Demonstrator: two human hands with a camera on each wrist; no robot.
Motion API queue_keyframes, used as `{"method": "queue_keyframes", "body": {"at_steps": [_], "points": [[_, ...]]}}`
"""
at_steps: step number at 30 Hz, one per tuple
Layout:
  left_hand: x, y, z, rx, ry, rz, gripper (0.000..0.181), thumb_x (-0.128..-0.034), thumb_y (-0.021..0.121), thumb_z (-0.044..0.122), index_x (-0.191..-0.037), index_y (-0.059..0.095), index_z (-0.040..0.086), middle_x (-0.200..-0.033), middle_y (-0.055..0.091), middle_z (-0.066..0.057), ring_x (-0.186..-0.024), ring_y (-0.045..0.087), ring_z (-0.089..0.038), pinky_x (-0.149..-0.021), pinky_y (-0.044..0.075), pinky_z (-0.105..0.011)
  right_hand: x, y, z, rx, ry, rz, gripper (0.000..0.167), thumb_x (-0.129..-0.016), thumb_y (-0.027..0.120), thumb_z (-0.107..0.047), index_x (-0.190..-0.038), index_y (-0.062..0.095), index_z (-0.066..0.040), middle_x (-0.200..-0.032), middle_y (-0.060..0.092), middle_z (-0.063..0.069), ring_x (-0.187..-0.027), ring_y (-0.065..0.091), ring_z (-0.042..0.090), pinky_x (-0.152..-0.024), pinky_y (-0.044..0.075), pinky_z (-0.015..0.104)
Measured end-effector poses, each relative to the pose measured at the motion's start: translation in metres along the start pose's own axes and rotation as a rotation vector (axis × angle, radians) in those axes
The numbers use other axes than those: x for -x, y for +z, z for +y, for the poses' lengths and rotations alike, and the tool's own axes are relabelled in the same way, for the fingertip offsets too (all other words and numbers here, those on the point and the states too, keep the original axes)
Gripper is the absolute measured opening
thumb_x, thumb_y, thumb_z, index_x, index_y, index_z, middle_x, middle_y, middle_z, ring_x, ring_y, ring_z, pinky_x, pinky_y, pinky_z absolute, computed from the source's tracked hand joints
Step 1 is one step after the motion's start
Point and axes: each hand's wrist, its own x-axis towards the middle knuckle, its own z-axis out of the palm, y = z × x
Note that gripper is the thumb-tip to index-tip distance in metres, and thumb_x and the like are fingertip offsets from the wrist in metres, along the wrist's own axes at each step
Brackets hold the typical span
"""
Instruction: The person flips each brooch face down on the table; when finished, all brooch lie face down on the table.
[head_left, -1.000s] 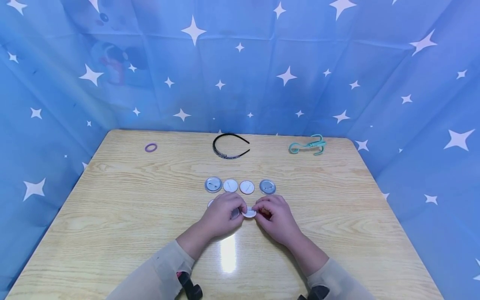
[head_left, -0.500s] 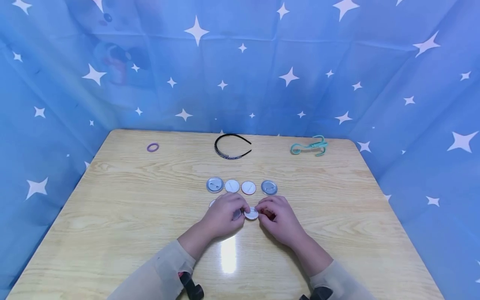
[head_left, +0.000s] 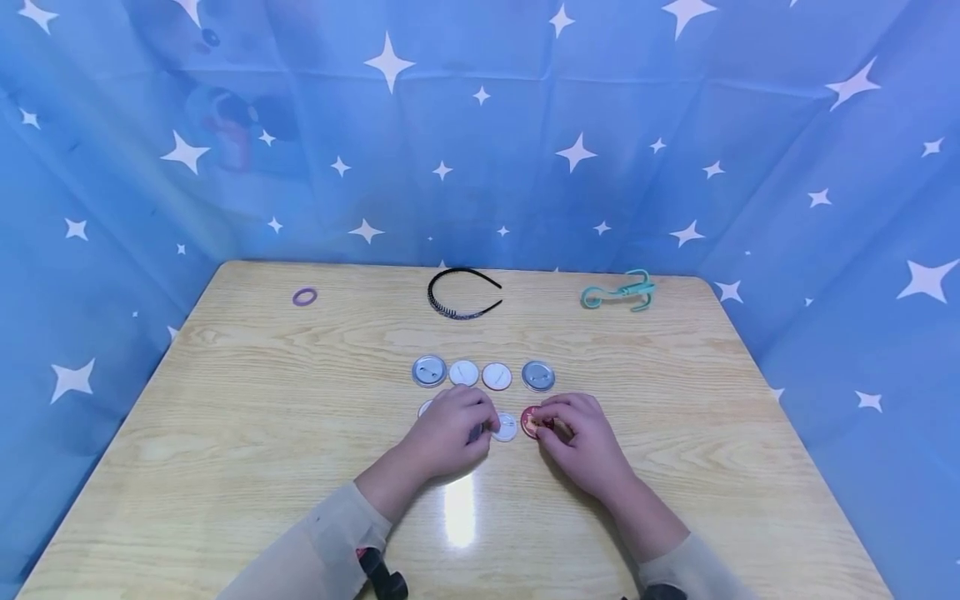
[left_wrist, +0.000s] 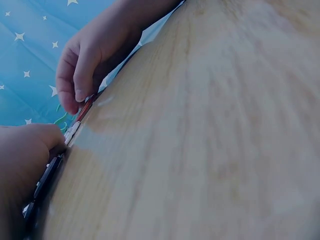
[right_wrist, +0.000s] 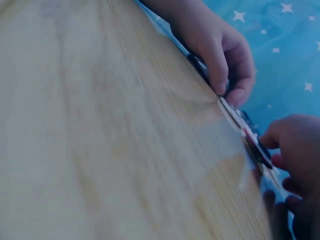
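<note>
Several round pin badges lie in two rows on the table. My left hand [head_left: 450, 429] has its thumb and index finger at the left edge of a white-backed pin badge [head_left: 507, 427], pinching that edge. It covers part of the front row, where a dark badge [head_left: 476, 432] shows under the fingers and a pale badge [head_left: 423, 407] peeks out behind. My right hand [head_left: 583, 437] grips the right edge of a red pin badge [head_left: 530, 422], which shows its printed face. In the right wrist view the left hand [right_wrist: 220, 55] stands over the row of badges, seen edge-on.
The back row holds a silver badge [head_left: 429, 371], two white-backed badges [head_left: 463, 372] and another silver badge [head_left: 537, 376], pins up. Farther back lie a purple ring [head_left: 304, 297], a black headband [head_left: 457, 313] and a teal hooked item [head_left: 618, 291]. A starry blue curtain hangs behind the table.
The white-backed badge, held tilted between both hands, now lies flat. My right hand has left it and moved right onto the red badge, now more visible. The left hand barely moved.
</note>
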Motion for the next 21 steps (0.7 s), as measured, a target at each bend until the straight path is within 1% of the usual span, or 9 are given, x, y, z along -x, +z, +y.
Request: {"method": "queue_keyframes", "body": {"at_steps": [4, 6, 10, 13, 15, 17, 21], "points": [[0.0, -0.001, 0.0, -0.022, 0.01, 0.009, 0.009, -0.0874, 0.074, 0.021, -0.096, 0.073, 0.022, -0.104, 0.067, 0.01, -0.101, 0.059, -0.015, -0.089, 0.049, -0.037, 0.003, -0.005, 0.002, 0.022, 0.033, 0.014, 0.025, -0.085, 0.086, -0.002, -0.105, 0.081, -0.015, -0.113, 0.074, -0.001, -0.116, 0.059, 0.027, -0.099, 0.043, 0.046], [-0.001, -0.001, 0.001, -0.023, 0.009, 0.014, 0.016, -0.0869, 0.075, 0.026, -0.101, 0.071, 0.021, -0.108, 0.067, 0.009, -0.102, 0.059, -0.016, -0.091, 0.05, -0.038, 0.004, -0.005, 0.003, 0.025, 0.038, 0.021, 0.024, -0.085, 0.086, -0.003, -0.105, 0.082, -0.015, -0.113, 0.074, 0.001, -0.116, 0.058, 0.029, -0.099, 0.042, 0.047], [-0.005, 0.0, 0.004, -0.022, -0.018, 0.013, 0.035, -0.0897, 0.076, 0.038, -0.117, 0.066, 0.018, -0.118, 0.067, 0.006, -0.11, 0.059, -0.017, -0.099, 0.048, -0.038, 0.004, -0.006, 0.003, 0.038, 0.059, 0.044, 0.024, -0.082, 0.089, -0.005, -0.105, 0.081, -0.013, -0.116, 0.073, 0.009, -0.119, 0.053, 0.037, -0.101, 0.036, 0.051], [-0.011, 0.006, 0.011, -0.026, -0.041, -0.007, 0.042, -0.0939, 0.073, 0.043, -0.126, 0.066, 0.017, -0.124, 0.067, 0.005, -0.117, 0.06, -0.018, -0.105, 0.047, -0.039, 0.006, -0.006, 0.003, 0.059, 0.1, 0.053, 0.026, -0.081, 0.091, -0.008, -0.105, 0.08, -0.011, -0.12, 0.07, 0.014, -0.121, 0.049, 0.042, -0.102, 0.034, 0.054], [-0.017, 0.013, 0.016, -0.053, -0.048, -0.031, 0.044, -0.0957, 0.071, 0.045, -0.13, 0.067, 0.017, -0.125, 0.067, 0.005, -0.119, 0.059, -0.018, -0.107, 0.046, -0.039, 0.006, -0.006, 0.003, 0.073, 0.127, 0.044, 0.028, -0.082, 0.091, -0.011, -0.107, 0.079, -0.009, -0.122, 0.069, 0.016, -0.122, 0.049, 0.043, -0.103, 0.033, 0.055], [-0.022, 0.019, 0.021, -0.1, -0.06, -0.055, 0.044, -0.0962, 0.069, 0.045, -0.131, 0.068, 0.018, -0.125, 0.066, 0.006, -0.118, 0.058, -0.017, -0.106, 0.045, -0.039, 0.006, -0.006, 0.003, 0.086, 0.147, 0.029, 0.03, -0.084, 0.091, -0.015, -0.111, 0.079, -0.008, -0.123, 0.068, 0.016, -0.123, 0.049, 0.043, -0.103, 0.034, 0.055], [-0.034, 0.028, 0.027, -0.19, -0.095, -0.059, 0.038, -0.0928, 0.068, 0.04, -0.125, 0.071, 0.02, -0.118, 0.065, 0.008, -0.109, 0.056, -0.016, -0.096, 0.046, -0.036, 0.004, -0.006, 0.002, 0.103, 0.147, 0.014, 0.034, -0.085, 0.091, -0.018, -0.115, 0.079, -0.005, -0.124, 0.068, 0.016, -0.123, 0.05, 0.043, -0.104, 0.034, 0.055]]}}
